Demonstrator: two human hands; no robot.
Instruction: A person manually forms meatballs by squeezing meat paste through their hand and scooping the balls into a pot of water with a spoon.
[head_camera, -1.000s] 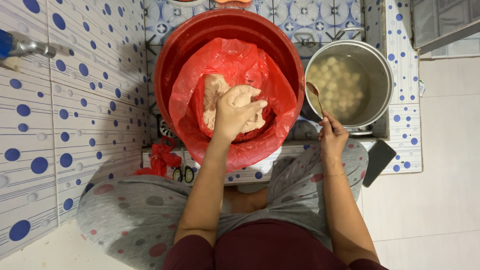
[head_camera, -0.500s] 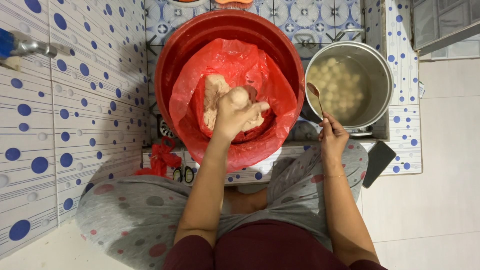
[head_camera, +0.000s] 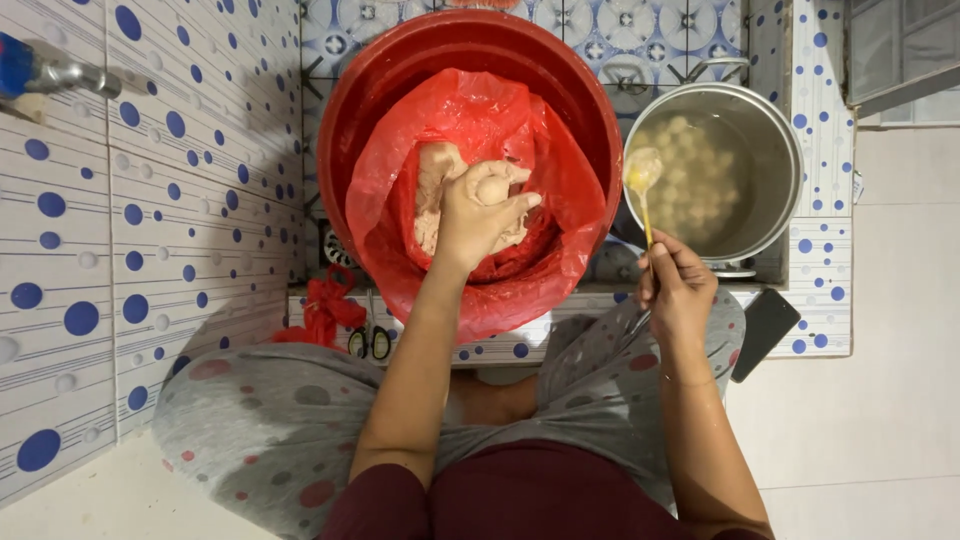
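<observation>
A big red basin (head_camera: 352, 110) lined with a red plastic bag (head_camera: 555, 170) holds a mass of pale pink paste (head_camera: 434, 175). My left hand (head_camera: 478, 215) is over it, squeezing paste so that a round lump (head_camera: 492, 188) bulges out between thumb and forefinger. My right hand (head_camera: 675, 288) grips a spoon (head_camera: 643, 185) by its handle, its bowl held over the edge of a steel pot (head_camera: 778, 160). The pot holds cloudy water with several pale balls (head_camera: 695, 170) floating in it.
Tiled wall with blue dots (head_camera: 120, 220) stands on the left, with a tap (head_camera: 45, 72) high up. Scissors (head_camera: 368, 342) and a red bag scrap (head_camera: 325, 305) lie under the basin. A dark phone (head_camera: 765, 332) rests on the floor at right.
The left hand has squeezed harder, and a round lump now bulges from its fist. The right hand has lifted the spoon slightly, its bowl still by the pot's near rim.
</observation>
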